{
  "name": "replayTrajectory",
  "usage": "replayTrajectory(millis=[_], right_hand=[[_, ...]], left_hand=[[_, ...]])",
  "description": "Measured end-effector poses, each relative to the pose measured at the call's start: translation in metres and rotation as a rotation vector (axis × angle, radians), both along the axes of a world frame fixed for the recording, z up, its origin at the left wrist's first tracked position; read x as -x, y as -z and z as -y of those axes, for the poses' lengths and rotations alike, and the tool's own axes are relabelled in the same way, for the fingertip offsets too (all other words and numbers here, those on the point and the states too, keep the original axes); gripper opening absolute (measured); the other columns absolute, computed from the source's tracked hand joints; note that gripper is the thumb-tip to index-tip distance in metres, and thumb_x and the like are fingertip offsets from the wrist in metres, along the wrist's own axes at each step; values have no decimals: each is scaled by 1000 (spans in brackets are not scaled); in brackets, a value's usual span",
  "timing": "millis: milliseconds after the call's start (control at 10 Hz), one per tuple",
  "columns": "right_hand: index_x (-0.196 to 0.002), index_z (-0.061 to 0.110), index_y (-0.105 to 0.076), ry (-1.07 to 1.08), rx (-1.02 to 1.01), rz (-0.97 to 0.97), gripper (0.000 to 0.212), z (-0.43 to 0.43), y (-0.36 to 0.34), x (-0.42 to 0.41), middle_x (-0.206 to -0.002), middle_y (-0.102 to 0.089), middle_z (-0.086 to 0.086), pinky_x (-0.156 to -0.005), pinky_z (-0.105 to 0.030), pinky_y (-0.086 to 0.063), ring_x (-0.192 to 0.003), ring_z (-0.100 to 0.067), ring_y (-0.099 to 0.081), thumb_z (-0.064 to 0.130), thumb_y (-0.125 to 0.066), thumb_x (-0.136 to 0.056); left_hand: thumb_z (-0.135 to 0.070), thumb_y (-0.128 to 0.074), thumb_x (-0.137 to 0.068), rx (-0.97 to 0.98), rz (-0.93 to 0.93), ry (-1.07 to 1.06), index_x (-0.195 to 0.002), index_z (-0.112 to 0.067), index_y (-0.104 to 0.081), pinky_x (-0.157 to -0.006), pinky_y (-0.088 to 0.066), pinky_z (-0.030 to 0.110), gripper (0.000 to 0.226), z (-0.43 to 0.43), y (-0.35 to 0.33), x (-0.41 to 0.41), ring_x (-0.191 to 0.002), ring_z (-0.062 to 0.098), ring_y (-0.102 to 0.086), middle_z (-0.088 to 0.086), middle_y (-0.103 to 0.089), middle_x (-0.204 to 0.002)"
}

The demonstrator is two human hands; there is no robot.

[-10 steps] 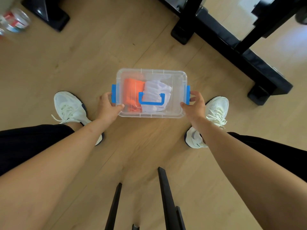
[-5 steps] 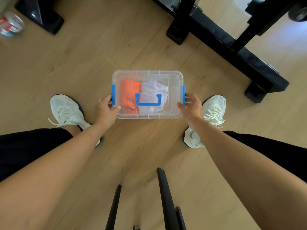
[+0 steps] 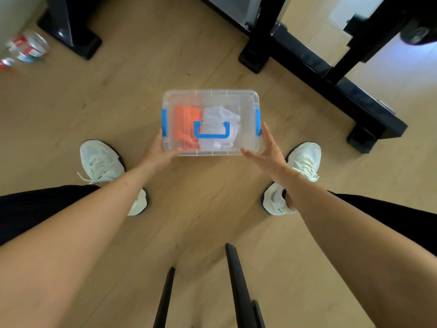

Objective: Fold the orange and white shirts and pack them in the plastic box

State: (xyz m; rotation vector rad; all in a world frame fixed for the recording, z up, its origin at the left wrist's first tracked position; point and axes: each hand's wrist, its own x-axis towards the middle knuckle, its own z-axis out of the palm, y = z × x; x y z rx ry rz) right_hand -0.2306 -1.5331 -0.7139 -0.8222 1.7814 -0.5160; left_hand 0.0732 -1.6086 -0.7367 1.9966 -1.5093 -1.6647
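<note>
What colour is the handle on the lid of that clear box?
The handle is blue, like the side clips; head view shows it best.

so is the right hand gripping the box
No, the right hand lies open, fingers straight and spread, beside the box.

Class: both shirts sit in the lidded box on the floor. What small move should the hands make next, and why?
Probably release the left hand and withdraw: orange shirt and white shirt lie inside the closed plastic box, and the right hand is open beside it.
</note>
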Motion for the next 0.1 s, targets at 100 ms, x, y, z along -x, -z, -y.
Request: replayTrajectory(millis=[100], right_hand=[[-157, 37, -19, -67, -11, -81, 93, 1, -15, 0, -153, -39, 16, -106, -26, -34, -137, -11, -41, 50, -74, -84]], left_hand=[[-62, -80, -64, -19, 18, 10, -153, -15, -35, -115, -37, 38, 110, 5, 0, -3, -134, 19, -50, 0, -50, -148]])
